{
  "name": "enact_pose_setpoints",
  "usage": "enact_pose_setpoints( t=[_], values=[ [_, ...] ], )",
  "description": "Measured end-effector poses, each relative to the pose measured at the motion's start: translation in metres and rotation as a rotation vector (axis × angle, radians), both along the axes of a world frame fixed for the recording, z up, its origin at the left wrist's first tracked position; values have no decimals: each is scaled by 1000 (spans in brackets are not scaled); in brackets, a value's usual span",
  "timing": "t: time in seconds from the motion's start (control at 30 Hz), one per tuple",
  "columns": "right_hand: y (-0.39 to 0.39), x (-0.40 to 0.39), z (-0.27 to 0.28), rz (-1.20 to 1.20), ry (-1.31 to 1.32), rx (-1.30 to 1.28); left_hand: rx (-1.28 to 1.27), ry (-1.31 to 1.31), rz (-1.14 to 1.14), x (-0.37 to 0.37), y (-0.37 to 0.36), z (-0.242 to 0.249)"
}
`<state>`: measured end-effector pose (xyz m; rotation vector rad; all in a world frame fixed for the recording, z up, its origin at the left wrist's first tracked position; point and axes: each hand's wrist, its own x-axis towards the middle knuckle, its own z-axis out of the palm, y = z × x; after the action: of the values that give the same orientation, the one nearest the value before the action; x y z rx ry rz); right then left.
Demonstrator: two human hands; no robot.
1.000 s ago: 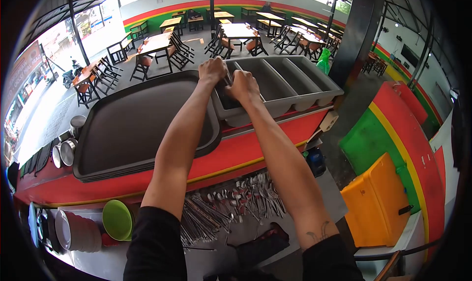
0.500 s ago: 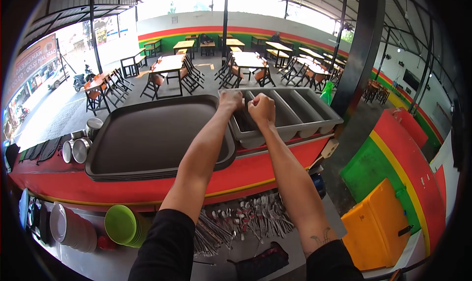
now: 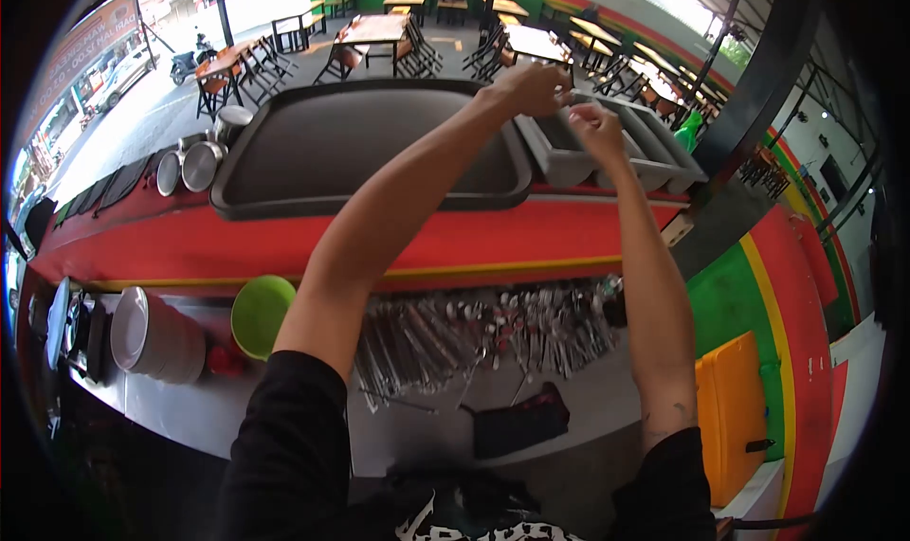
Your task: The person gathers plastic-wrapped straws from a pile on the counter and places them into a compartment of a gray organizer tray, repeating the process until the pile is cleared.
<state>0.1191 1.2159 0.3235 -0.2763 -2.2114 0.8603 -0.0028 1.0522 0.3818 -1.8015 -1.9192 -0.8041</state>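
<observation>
My left hand [image 3: 533, 88] is over the back left of a grey compartment cutlery tray [image 3: 567, 168], its fingers curled together. Just right of it and a little lower, my right hand [image 3: 597, 129] has its fingers drawn into a pinch above the same tray. The two hands nearly meet; anything between their fingers is too small or blurred to make out. Left of the cutlery tray lies a stack of large dark serving trays [image 3: 370, 143] on the red ledge [image 3: 427, 238]. Below, loose spoons and forks [image 3: 559, 333] lie spread on a metal counter [image 3: 398, 437].
A dark cloth pouch [image 3: 521, 423] lies before the cutlery. Stacked pale bowls [image 3: 156, 337] and a green bowl [image 3: 263, 315] stand left. Metal cups [image 3: 201, 167] sit beside the serving trays. At right are a black post [image 3: 758, 77] and an orange-yellow container [image 3: 732, 423].
My view has tilted down, so the ledge and trays appear higher. Both hands have gone from fists side by side to a staggered position, the left farther back than the right.
</observation>
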Motion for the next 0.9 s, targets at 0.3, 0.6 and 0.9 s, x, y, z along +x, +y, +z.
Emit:
enact_pose_setpoints(
  t=[0.3, 0.6, 0.9],
  values=[
    [-222, 163, -133, 18, 413, -524, 244, -1245, -296, 217, -199, -177],
    [-389, 342, -389, -23, -399, -880, 32, -1898, 152, 351, -447, -493],
    [-426, 245, -374, 89, -380, -308, 475, -1658, 814, 270, -388, -483]
  ],
)
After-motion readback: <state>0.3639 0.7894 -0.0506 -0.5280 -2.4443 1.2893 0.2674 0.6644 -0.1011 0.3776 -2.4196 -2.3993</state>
